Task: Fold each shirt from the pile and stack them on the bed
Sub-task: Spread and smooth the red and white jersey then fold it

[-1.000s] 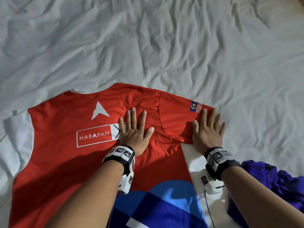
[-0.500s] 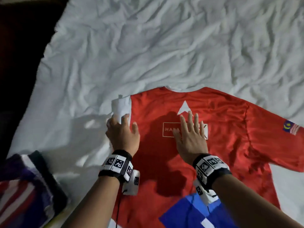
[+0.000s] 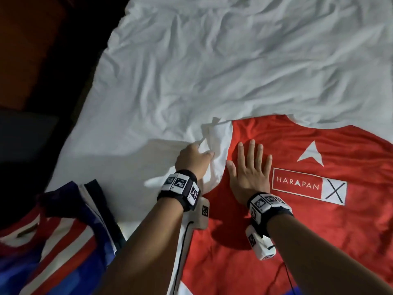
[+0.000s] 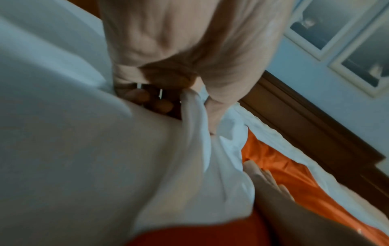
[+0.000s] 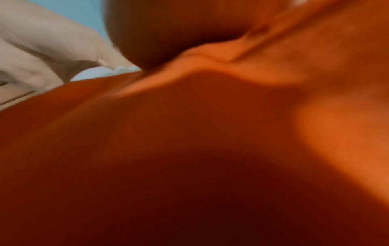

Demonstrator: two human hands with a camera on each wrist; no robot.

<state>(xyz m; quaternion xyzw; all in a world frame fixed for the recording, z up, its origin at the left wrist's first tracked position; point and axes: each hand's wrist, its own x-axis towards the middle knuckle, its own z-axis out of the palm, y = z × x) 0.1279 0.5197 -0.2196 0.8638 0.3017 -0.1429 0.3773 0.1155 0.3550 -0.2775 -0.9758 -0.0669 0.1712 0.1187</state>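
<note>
Meanwhile, a red shirt was spread flat on the white bed, its printed back turned up and its collar toward the far side. The shirt's white sleeve, at its left edge, was pinched in the grip of the left hand, fingers curled round a bunched fold of the cloth, as was confirmed in the left wrist view. The right hand was laid palm down on the red cloth just right of the sleeve, fingers straight and slightly spread, left of the printed logo. A striped garment was seen at the near left, apart from the shirt. Only blurred red cloth was shown in the right wrist view.
</note>
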